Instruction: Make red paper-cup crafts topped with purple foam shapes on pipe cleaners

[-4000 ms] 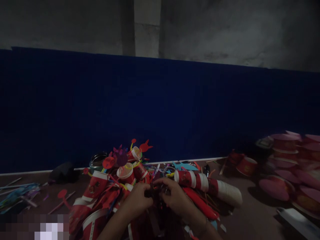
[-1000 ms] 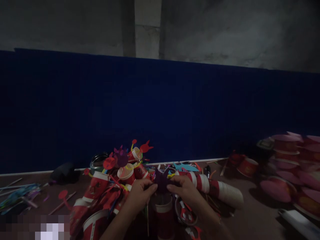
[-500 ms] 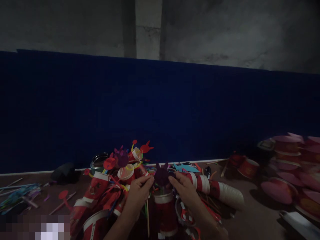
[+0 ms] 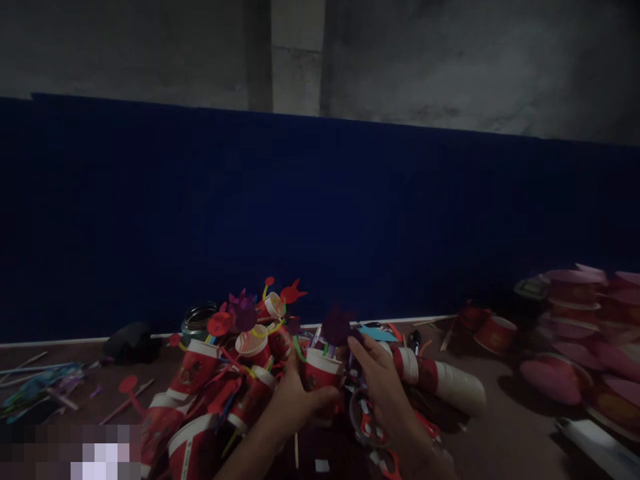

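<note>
A red paper cup [image 4: 320, 371] with a white rim stands upright in front of me, with pipe cleaners rising from it. My left hand [image 4: 295, 400] is closed round the cup, fingers at its left side and thumb across its front. Above the rim is a dark purple paper cutout [image 4: 335, 328] with pointed ears, slightly blurred. My right hand [image 4: 373, 363] pinches the cutout's right edge between thumb and fingers. A small purple disc [image 4: 294, 325] tops a green pipe cleaner at the cup's left.
Decorated red cups [image 4: 196, 368] with paper shapes are heaped at left. To the right lie a stack of nested cups [image 4: 457, 387], a tape roll and red-handled scissors [image 4: 367, 427]. Pink-topped red tubs [image 4: 575, 297] pile at far right. A blue wall panel [image 4: 320, 220] stands behind.
My left hand has gone from the cutout's left edge down to the cup. The cup is lifted and closer to the cutout, which has shifted slightly right and up with my right hand.
</note>
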Motion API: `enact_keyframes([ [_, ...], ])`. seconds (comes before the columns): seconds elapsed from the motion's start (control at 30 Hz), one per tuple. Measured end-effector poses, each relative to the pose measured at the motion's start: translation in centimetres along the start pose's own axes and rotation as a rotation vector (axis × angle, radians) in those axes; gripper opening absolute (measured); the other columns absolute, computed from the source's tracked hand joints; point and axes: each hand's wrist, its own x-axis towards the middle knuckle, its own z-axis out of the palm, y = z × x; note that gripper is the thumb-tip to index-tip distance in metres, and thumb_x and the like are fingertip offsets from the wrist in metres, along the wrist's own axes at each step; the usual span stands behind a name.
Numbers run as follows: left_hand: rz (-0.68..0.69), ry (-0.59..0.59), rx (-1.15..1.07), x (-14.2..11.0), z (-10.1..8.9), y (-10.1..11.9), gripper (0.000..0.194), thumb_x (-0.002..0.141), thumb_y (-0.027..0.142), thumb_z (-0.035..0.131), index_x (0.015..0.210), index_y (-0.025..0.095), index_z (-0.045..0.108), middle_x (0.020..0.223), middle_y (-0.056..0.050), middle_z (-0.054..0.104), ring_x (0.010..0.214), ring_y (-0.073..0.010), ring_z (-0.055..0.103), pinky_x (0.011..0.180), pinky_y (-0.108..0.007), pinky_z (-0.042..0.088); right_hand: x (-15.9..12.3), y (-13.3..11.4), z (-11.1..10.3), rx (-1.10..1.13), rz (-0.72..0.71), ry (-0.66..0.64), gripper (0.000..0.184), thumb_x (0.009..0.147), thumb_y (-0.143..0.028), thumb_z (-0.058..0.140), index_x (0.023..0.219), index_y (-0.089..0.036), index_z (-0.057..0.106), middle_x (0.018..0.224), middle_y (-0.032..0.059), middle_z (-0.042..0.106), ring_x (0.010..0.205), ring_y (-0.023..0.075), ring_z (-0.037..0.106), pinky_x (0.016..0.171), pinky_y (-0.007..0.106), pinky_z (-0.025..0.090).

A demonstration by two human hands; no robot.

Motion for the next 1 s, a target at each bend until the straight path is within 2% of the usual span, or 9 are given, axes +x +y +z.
enact_keyframes([
  [0.07,-0.041,-0.001,0.013,-0.2,0.7,0.0,0.1,0.047,0.028,0.084,0.131,0.016,0.032,0.107,-0.014,0.066,0.095,-0.027,0.063,0.083,-0.035,0.048,-0.2,0.0,0.2,-0.007,-0.01,-0.022,0.031,0.069,-0.042,0.069,0.089,-0.018,0.066,0.074,0.0011,0.067,0.07,0.0183,0.062,0.066,0.029,0.049],
  [0.17,-0.137,0.111,-0.006,-0.2,1.0,0.1,0.076,0.057,0.03,0.079,0.122,0.018,0.041,0.098,-0.011,0.07,0.081,-0.0245,0.068,0.072,-0.036,0.053,-0.3,0.0,0.4,-0.005,-0.058,-0.002,0.031,0.07,-0.042,0.068,0.09,-0.018,0.065,0.077,0.002,0.067,0.073,0.0187,0.062,0.069,0.029,0.049],
  [0.3,-0.158,0.218,-0.115,0.4,0.2,0.3,0.073,0.058,0.034,0.079,0.12,0.021,0.043,0.096,-0.01,0.071,0.078,-0.0238,0.069,0.066,-0.036,0.055,0.2,0.3,-0.1,-0.075,-0.019,0.016,0.037,0.076,-0.049,0.058,0.099,-0.019,0.061,0.089,0.004,0.066,0.078,0.0202,0.062,0.065,0.029,0.051],
  [0.43,-0.008,0.327,-0.182,1.1,-0.8,0.9,0.078,0.057,0.031,0.082,0.123,0.022,0.041,0.103,-0.01,0.069,0.091,-0.0221,0.066,0.081,-0.033,0.052,0.6,1.2,-1.5,-0.642,-0.008,-0.179,0.028,0.085,-0.036,0.043,0.091,-0.017,0.062,0.082,0.0051,0.067,0.074,0.0195,0.062,0.063,0.028,0.048],
  [0.53,0.043,0.393,-0.164,1.5,-1.4,1.3,0.082,0.06,0.027,0.081,0.128,0.026,0.036,0.112,-0.009,0.066,0.1,-0.0217,0.063,0.087,-0.032,0.049,0.0,2.5,-1.9,-1.043,-0.037,-0.359,0.009,0.072,-0.021,0.057,0.071,-0.017,0.065,0.07,0.0049,0.068,0.071,0.0216,0.063,0.064,0.028,0.045],
  [0.6,0.038,0.425,-0.142,1.7,-1.6,1.4,0.082,0.061,0.027,0.08,0.13,0.027,0.034,0.111,-0.008,0.066,0.099,-0.0216,0.063,0.088,-0.034,0.049,-0.6,3.6,-1.5,-1.463,-0.021,-0.368,0.018,0.069,-0.018,0.06,0.086,-0.017,0.067,0.089,0.0101,0.07,0.085,0.0263,0.064,0.072,0.03,0.045],
  [0.63,0.035,0.44,-0.139,1.7,-1.6,1.4,0.082,0.062,0.026,0.08,0.13,0.028,0.034,0.11,-0.008,0.066,0.098,-0.0215,0.064,0.087,-0.034,0.049,-0.8,4.0,-1.2,-1.523,-0.004,-0.36,0.023,0.068,-0.017,0.061,0.09,-0.013,0.067,0.096,0.0161,0.069,0.091,0.0312,0.063,0.075,0.034,0.045],
  [0.8,0.054,0.483,-0.202,1.4,-1.2,1.7,0.078,0.063,0.024,0.078,0.128,0.03,0.037,0.105,-0.005,0.068,0.096,-0.0195,0.065,0.087,-0.032,0.049,-0.7,5.2,0.2,-1.623,0.073,-0.319,0.031,0.073,-0.004,0.051,0.1,-0.007,0.065,0.096,0.0228,0.068,0.091,0.0333,0.064,0.076,0.038,0.045],
  [1.0,0.039,0.463,-0.218,0.3,-0.6,3.3,0.069,0.067,0.025,0.074,0.127,0.027,0.04,0.101,-0.006,0.069,0.089,-0.019,0.067,0.084,-0.031,0.051,-0.7,3.3,-1.3,-1.526,0.044,-0.308,0.023,0.069,-0.015,0.056,0.09,-0.013,0.064,0.093,0.0147,0.068,0.089,0.0284,0.062,0.073,0.031,0.041],
])
